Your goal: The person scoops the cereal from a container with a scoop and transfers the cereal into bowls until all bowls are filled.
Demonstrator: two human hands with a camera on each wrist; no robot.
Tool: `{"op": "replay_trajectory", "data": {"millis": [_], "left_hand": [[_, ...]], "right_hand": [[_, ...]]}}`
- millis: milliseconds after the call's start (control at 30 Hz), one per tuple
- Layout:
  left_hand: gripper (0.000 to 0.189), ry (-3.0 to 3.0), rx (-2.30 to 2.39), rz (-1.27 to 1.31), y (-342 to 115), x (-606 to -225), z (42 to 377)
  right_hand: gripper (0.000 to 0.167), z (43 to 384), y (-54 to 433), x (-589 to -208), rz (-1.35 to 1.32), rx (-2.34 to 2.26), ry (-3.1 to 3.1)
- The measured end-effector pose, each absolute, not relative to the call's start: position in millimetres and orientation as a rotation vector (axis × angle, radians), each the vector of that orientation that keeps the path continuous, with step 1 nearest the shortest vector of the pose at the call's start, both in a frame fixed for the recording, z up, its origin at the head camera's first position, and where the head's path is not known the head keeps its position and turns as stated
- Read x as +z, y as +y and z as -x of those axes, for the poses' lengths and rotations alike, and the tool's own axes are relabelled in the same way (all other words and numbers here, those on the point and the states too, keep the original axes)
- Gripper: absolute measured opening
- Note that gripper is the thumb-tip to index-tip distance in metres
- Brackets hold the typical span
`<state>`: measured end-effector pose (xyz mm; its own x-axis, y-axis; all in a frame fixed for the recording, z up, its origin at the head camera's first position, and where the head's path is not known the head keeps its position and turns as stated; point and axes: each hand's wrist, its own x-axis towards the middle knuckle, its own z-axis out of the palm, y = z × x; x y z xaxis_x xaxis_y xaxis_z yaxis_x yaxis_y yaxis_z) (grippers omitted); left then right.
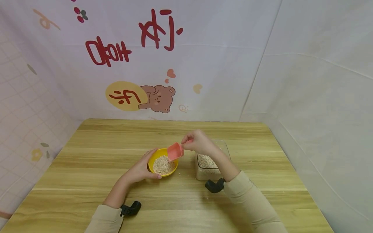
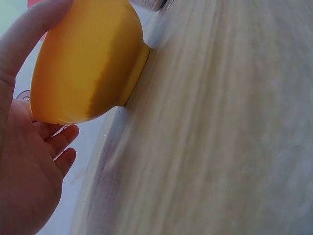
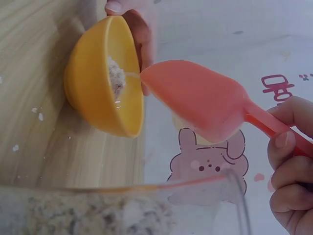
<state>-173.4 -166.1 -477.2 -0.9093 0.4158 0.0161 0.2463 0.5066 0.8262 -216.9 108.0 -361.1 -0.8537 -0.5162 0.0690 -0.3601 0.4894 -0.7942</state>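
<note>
My left hand (image 1: pixel 140 169) holds a yellow bowl (image 1: pixel 159 152) by its sides, with the thumb near and the fingers on the far side. Rolled oats (image 1: pixel 162 165) lie in the bowl, which stands upright on the table. In my right hand (image 1: pixel 198 142), curled fingers grip the handle of a pink scoop (image 3: pixel 200 98). The scoop tilts mouth-down over the bowl's right rim, and a thin stream of flakes falls from its lip in the right wrist view. In the left wrist view the bowl's outer wall (image 2: pixel 93 58) hides its contents.
A clear rectangular container (image 1: pixel 207 175) of oats stands right of the bowl, under my right forearm. Loose flakes (image 3: pixel 40 116) are scattered on the wooden table (image 1: pixel 116 136) between them. A printed cloth (image 1: pixel 218 64) hangs behind the table.
</note>
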Motion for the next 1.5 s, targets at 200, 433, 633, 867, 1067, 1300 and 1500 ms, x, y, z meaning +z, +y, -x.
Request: {"op": "replay_trajectory", "data": {"millis": [200,433,633,867,1067,1300,1500], "left_hand": [[0.115,2.565,1.359,-0.580,-165.7,-477.6,173.1],[0.115,2.555,1.374,-0.581,-165.9,-476.8,172.7],[0.115,2.557,1.367,-0.573,-165.8,-475.7,172.0],[0.116,2.553,1.369,-0.564,-166.0,-474.6,171.8],[0.117,2.559,1.365,-0.562,-166.6,-473.6,172.1],[0.116,2.577,1.366,-0.566,-165.5,-471.1,171.4],[0.115,2.585,1.382,-0.546,-162.9,-467.3,170.4]], "right_hand": [[0.004,216.5,109.1,-358.5,0.767,-1.289,2.576],[0.004,213.7,114.4,-366.7,0.691,-1.362,2.530],[0.004,212.6,119.8,-375.6,0.656,-1.465,2.479],[0.005,209.7,123.6,-379.2,0.616,-1.535,2.456],[0.006,207.0,126.8,-380.2,0.597,-1.590,2.449],[0.009,202.8,134.8,-382.6,0.521,-1.658,2.410],[0.009,197.5,145.5,-384.1,0.464,-1.706,2.435]]}}
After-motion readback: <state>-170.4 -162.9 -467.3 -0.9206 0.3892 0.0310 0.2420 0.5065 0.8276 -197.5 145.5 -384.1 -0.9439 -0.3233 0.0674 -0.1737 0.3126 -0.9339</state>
